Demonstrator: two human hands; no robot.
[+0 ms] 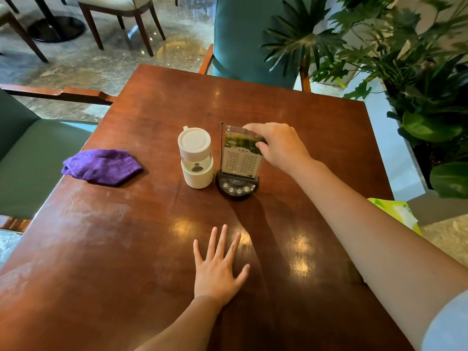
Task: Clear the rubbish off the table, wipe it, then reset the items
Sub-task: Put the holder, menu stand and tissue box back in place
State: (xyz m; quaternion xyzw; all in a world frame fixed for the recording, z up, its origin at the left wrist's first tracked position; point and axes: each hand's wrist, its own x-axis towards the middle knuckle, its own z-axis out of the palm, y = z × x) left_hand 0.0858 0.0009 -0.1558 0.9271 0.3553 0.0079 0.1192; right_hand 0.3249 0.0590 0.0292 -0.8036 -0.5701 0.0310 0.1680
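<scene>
Currently: right hand (277,145) arm outstretched, fingers pinching menu stand (241,153) top; left hand (217,269) flat on table (101,249), fingers spread

The near half of the wooden table (106,249) lies bare except for the left hand (217,272) pressed flat on it. Mid-table, the white lidded canister (196,158) and the call-button menu stand (239,163) sit just beside each other, a narrow gap between. The purple cloth (101,166) occupies the left edge; the right forearm (354,211) spans the right side
</scene>
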